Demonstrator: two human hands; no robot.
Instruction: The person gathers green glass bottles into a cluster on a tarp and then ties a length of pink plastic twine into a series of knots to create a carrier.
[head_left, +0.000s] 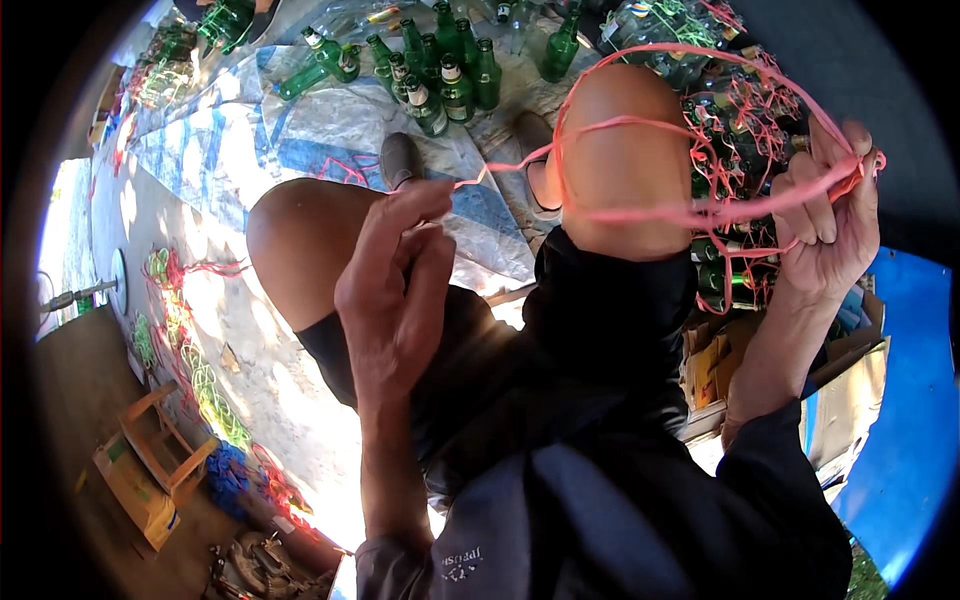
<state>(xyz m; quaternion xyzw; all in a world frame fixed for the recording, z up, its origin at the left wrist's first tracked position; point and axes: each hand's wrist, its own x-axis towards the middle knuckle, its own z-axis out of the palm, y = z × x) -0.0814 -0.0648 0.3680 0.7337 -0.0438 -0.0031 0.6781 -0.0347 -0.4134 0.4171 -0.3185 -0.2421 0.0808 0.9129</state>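
My left hand [393,285] is raised above my left knee, its fingers closed in a pinch on a strand of pink plastic string [640,214]. The strand runs from its fingertips across to the right, over my right knee. Held up at the right, my right hand [835,225] has its fingers closed around the same string. Wide loops of the string hang between the two hands, partly blurred. Several green glass bottles [457,93] stand in a group on the ground beyond my knees.
A worn white and blue sheet [210,125] covers the ground ahead. More bottles tangled with red string [745,125] lie at the right, above cardboard boxes [850,385] and a blue panel [895,380]. At left are tangled green string [215,395] and a small wooden stool [160,445].
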